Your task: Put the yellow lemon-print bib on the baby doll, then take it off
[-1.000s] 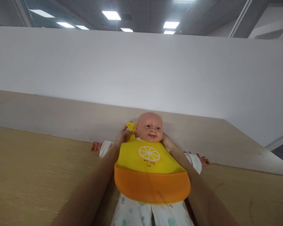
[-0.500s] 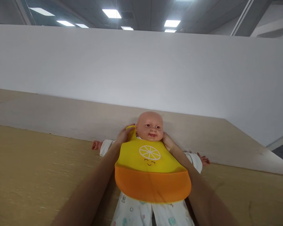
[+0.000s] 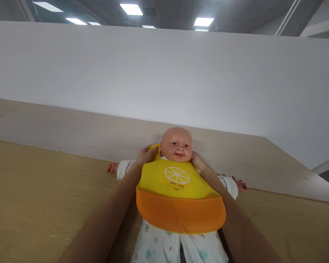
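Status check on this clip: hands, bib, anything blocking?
Left hand grips the bib strap by the doll neck. Right hand at the neck's other side, grip hidden. Bib lies on the doll's chest. Nothing blocking.

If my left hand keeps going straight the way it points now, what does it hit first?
Probably the bald plastic baby doll's head: the left hand, gripping the yellow silicone bib's neck strap, points toward the side of it, though depth is unclear.
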The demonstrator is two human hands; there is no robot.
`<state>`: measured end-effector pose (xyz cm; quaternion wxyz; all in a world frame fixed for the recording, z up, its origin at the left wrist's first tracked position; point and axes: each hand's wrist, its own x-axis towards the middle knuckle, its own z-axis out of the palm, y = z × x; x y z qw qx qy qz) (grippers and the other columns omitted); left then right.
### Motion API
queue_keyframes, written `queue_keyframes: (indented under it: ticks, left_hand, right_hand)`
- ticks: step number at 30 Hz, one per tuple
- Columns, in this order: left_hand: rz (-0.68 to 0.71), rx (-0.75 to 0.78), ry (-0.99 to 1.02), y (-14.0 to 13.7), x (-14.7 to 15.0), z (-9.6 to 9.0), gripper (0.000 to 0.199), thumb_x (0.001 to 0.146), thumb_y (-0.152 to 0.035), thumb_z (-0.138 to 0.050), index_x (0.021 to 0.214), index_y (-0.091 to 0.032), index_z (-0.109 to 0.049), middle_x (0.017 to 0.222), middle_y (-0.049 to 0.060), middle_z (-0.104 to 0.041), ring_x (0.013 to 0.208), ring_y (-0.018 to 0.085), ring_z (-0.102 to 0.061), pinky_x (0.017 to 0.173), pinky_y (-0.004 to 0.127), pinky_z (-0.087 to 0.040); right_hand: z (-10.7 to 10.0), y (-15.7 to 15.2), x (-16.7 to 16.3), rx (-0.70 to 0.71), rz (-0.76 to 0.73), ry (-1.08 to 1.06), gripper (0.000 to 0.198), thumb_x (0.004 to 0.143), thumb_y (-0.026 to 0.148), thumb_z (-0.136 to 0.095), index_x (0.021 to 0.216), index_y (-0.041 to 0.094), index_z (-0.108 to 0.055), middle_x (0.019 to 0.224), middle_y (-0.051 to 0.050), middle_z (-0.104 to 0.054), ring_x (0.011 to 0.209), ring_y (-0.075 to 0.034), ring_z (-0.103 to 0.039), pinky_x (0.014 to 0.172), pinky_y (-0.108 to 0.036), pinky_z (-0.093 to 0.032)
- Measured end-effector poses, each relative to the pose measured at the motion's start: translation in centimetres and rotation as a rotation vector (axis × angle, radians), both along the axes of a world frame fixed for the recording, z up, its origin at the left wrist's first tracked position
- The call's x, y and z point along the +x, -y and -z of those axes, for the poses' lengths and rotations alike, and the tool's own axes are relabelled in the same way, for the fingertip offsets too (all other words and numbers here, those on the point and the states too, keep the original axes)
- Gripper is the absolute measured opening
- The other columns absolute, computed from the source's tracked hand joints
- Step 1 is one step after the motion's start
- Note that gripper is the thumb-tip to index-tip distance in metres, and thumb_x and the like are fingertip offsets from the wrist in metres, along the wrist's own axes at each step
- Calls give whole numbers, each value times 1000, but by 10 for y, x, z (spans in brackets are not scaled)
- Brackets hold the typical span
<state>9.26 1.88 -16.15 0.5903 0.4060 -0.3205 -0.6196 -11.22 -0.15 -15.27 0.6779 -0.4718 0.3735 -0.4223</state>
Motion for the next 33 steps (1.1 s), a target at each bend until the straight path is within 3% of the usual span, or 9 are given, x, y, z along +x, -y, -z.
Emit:
queue_keyframes:
  ticks: [5,12,18,24,33]
  left_hand:
    - [82,76,27,-5,4,-7,18,70,-27,-73,62,-13,-64,57,4,-63,47,14,-55,47,23,-41]
    - [140,86,-12,-11,8,-18,15,72,-25,-71,69,-11,-65,57,6,-63,49,17,-57,51,27,-44]
    - [206,140,-163,-15,15,-18,15,72,-22,-68,80,-11,-63,68,7,-65,54,16,-60,54,27,-49]
    - [271,136,-265,-13,17,-18,17,73,-20,-65,87,-10,-62,66,6,-63,54,16,-61,56,26,-49]
    - [322,47,-311,-8,19,-9,23,70,-24,-68,89,-12,-63,74,6,-65,62,18,-61,60,30,-48]
  right_hand:
    - [0,-3,1,115,3,56,32,58,28,-62,86,14,-67,77,-7,-70,85,-25,-66,80,-34,-51]
    - [1,1,-1,118,-47,35,28,59,27,-61,83,15,-67,76,-7,-70,85,-25,-66,79,-34,-51]
    - [0,-2,-1,58,70,28,22,53,24,-64,73,15,-66,73,-7,-69,85,-28,-65,76,-36,-51]
    - [-1,1,-4,8,100,-11,22,51,27,-69,70,15,-65,72,-7,-68,83,-27,-63,73,-36,-50]
    - [-3,0,-2,27,131,-39,19,49,27,-65,63,15,-60,63,-4,-64,52,-15,-53,55,-30,-44]
